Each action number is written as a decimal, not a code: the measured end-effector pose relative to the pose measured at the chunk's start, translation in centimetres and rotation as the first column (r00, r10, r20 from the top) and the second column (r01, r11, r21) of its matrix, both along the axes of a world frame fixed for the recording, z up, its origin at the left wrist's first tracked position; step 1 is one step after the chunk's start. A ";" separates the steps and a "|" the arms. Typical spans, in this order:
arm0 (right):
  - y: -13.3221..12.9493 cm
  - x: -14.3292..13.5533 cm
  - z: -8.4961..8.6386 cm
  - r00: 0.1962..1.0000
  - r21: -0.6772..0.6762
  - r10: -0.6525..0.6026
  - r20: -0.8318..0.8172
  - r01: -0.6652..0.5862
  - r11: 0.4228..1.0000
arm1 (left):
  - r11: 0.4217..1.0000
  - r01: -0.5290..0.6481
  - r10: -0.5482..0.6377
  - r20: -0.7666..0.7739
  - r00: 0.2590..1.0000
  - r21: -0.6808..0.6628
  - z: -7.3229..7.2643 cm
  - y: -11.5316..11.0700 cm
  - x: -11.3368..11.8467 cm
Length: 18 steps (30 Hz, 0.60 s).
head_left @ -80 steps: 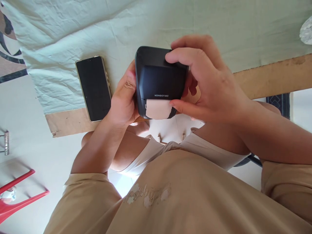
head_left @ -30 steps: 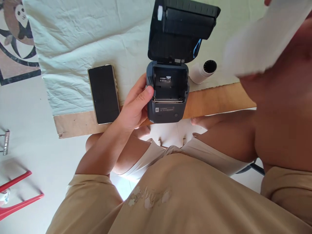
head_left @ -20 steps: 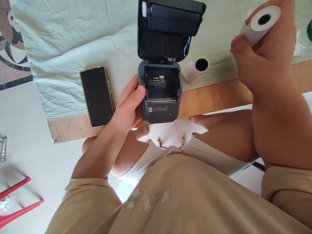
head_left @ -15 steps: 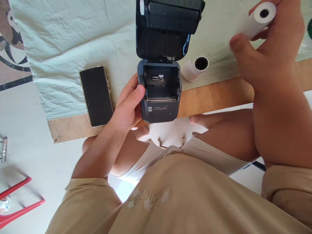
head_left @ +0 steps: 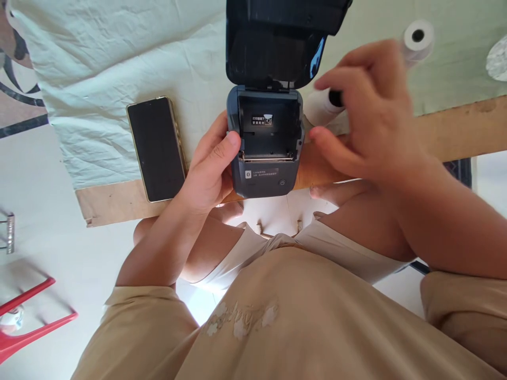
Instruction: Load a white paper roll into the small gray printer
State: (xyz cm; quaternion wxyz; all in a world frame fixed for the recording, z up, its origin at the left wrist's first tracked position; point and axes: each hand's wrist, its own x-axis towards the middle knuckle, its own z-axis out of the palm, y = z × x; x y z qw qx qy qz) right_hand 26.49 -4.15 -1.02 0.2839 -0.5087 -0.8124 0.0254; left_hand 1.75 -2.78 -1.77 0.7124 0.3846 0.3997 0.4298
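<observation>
My left hand grips the left side of a dark portable printer, thumb on its edge. The printer's lid is flipped up and its compartment holds no roll. Just right of the printer stands a white paper roll with a black core. My right hand, blurred, is over this roll with its fingers apart and nothing held; whether a fingertip touches the roll is unclear. Farther right, a second white roll stands upright on the cloth.
A phone lies screen up left of my left hand. Pale green cloth covers the table, with a wooden front edge. A clear plastic item is at the far right. Red bars show at the lower left.
My right hand has let go of the second roll, which now stands on the cloth, and has moved left to the roll beside the printer. The printer has shifted slightly right in view.
</observation>
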 end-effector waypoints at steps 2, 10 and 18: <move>0.0 -1.3 -0.2 0.996 -0.161 -0.054 0.078 0.066 0.985 | 1.000 0.000 0.000 0.018 1.000 0.001 0.2 0.0 0.1; 0.6 -1.2 -0.5 0.976 -0.313 -0.162 0.144 0.201 0.928 | 1.000 0.021 -0.020 0.054 0.998 -0.018 -0.2 0.1 -0.1; 0.2 -0.6 -0.4 0.946 -0.348 -0.150 -0.286 0.044 0.937 | 0.998 0.066 -0.066 0.008 0.998 0.020 -0.6 0.4 -0.9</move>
